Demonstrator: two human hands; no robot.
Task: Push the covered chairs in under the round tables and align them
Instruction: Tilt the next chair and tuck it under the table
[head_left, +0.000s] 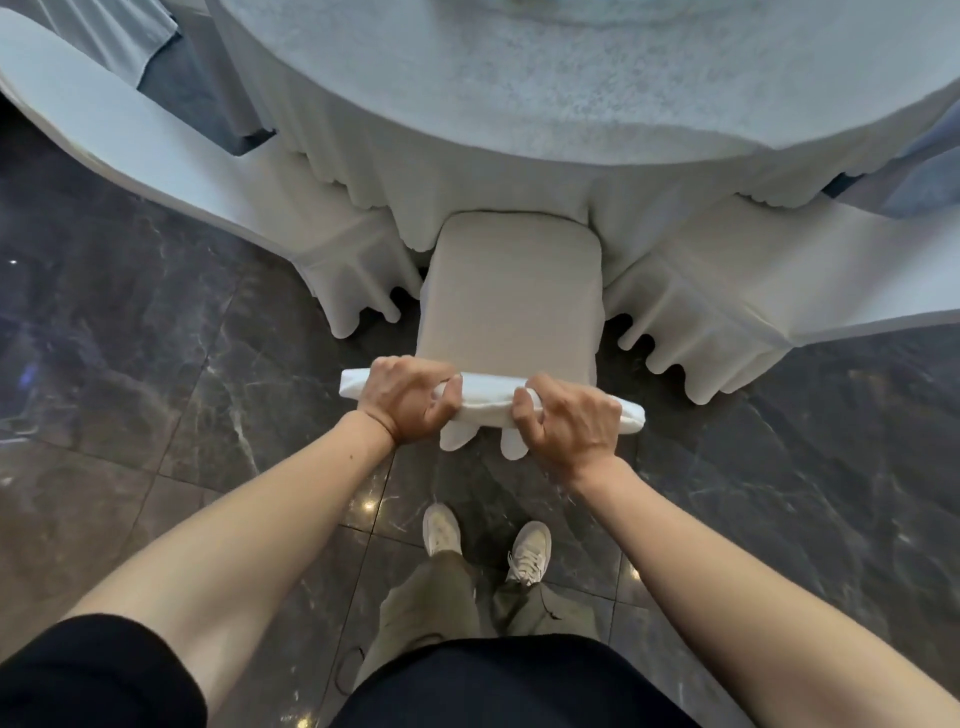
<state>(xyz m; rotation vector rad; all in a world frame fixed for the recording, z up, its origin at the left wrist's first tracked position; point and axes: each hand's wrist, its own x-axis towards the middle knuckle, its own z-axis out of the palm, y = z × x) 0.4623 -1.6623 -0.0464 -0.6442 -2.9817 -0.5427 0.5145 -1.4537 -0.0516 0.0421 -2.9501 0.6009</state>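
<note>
Head view, one frame.

- Covered chair (511, 291): on the floor (156, 338) at the round table's (519, 88) near rim. The seat's front edge sits at, perhaps just under, the hanging tablecloth (467, 176). Most of the seat is out in the open, so I judge the push only partly done.
- Left hand (410, 402) and right hand (569, 421): both grip the top of the chair back, fingers (435, 410) curled round it, bunching the white cover.
- Left neighbour chair (156, 156) and right neighbour chair (727, 291): their skirt hems lie just beside the seat's front corners.

Risks (judgement):
1. Loose cover in the grip. The fabric may slide on the frame, so the push twists the cover instead of moving the chair.
2. Seat front may catch the tablecloth and drag it inward, pulling the cloth on top askew.
3. Narrow gap. Uneven force between the hands would swing the chair into a neighbour's skirt and spoil the alignment.
4. Cover hem hangs below the hands, above the shoes (441, 530). A step forward could tread on it.
</note>
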